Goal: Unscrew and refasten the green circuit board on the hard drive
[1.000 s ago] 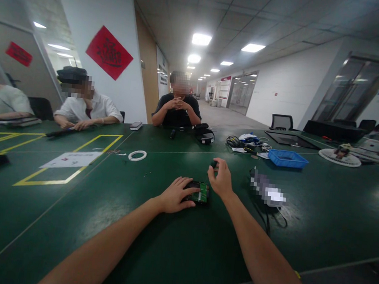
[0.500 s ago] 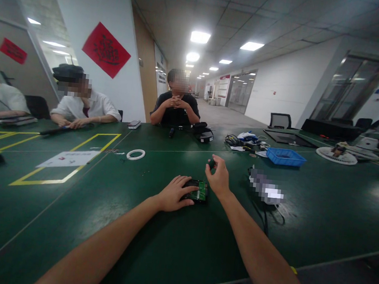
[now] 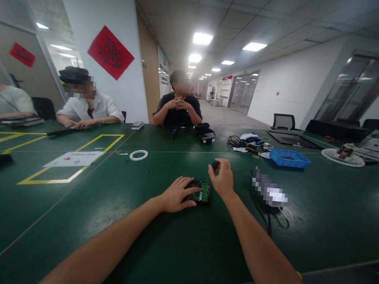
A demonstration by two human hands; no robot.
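Observation:
A small black device with a green circuit board (image 3: 204, 194) lies flat on the green table. Across its left part rests my left hand (image 3: 178, 195), fingers spread and laid over the board. My right hand (image 3: 222, 177) is raised just beyond the device's right side, its fingers pinched around the dark handle of a screwdriver (image 3: 214, 164). A thin shaft runs down from that handle toward the board's upper right corner; its tip is too small to make out.
A blue tray (image 3: 290, 159) and a heap of cables (image 3: 250, 141) lie at the back right. Nearer is a partly blurred object with cords (image 3: 268, 190). A white ring (image 3: 138, 155) and paper sheet (image 3: 74, 158) lie leftward. A person (image 3: 178, 105) sits opposite; others sit left.
The whole view has shifted slightly, so everything appears a little farther right. My left hand stays on the board, and my right hand keeps its pinch with hardly any movement.

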